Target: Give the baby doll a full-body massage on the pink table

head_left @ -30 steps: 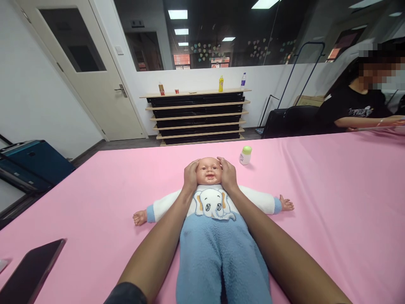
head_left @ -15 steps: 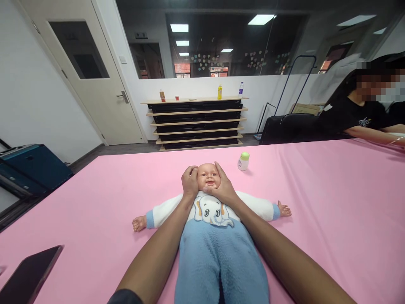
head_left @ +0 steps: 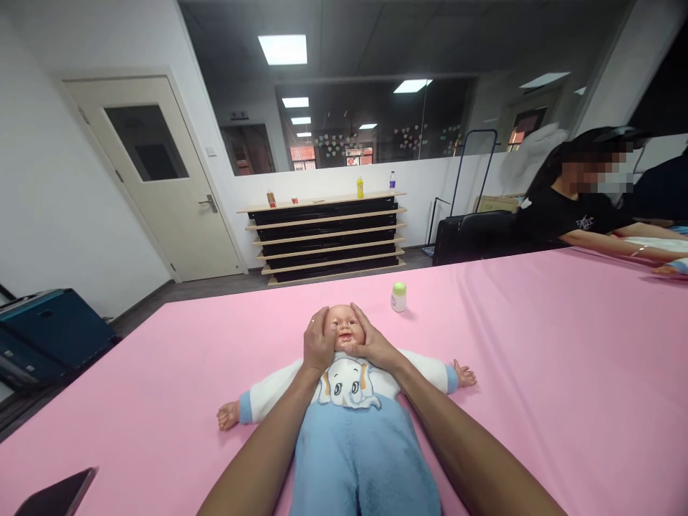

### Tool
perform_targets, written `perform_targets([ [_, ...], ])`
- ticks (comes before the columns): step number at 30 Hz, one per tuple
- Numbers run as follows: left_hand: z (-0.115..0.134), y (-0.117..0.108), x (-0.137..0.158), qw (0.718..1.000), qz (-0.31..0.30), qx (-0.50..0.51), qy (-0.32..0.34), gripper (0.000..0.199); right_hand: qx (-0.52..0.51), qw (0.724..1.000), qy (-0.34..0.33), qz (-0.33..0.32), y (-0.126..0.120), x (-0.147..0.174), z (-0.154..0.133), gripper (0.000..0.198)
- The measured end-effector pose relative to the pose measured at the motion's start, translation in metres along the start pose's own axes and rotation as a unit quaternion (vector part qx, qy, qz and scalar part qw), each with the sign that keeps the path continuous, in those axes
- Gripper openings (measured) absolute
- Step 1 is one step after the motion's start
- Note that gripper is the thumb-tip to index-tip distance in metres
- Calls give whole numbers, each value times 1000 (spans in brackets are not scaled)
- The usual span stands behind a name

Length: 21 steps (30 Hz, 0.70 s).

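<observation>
I'm judging the handling underway, unfinished: left hand (head_left: 318,342) and right hand (head_left: 378,347) are cupping the doll's head (head_left: 345,324), fingers grasping its sides, the doll (head_left: 349,437) lying near the capped jar (head_left: 398,298).

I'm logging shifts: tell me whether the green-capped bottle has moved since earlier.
No: judged by the far edge of the pink table, the green-capped bottle stays put.
</observation>
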<state>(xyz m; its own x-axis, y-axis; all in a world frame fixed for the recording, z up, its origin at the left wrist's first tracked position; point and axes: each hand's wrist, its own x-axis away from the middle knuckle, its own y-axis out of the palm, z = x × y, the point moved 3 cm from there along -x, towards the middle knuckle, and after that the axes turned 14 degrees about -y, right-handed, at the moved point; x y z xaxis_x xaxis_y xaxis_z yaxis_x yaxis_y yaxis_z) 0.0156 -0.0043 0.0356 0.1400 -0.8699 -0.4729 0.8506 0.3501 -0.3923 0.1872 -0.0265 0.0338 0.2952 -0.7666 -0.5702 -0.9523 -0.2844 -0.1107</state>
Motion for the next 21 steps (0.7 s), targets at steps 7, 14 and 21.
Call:
perform_targets([
  [7, 16, -5, 20, 988, -53, -138, 52, 52, -57, 998, 16, 7, 4, 2, -2, 111],
  [14, 7, -5, 31, 986, -156, -31, -43, 75, -45, 999, 25, 17, 3, 3, 4, 114],
  [21, 1, -12, 25, 975, -209, 40, -69, 103, -23, 999, 40, -9, 2, 1, 8, 113],
])
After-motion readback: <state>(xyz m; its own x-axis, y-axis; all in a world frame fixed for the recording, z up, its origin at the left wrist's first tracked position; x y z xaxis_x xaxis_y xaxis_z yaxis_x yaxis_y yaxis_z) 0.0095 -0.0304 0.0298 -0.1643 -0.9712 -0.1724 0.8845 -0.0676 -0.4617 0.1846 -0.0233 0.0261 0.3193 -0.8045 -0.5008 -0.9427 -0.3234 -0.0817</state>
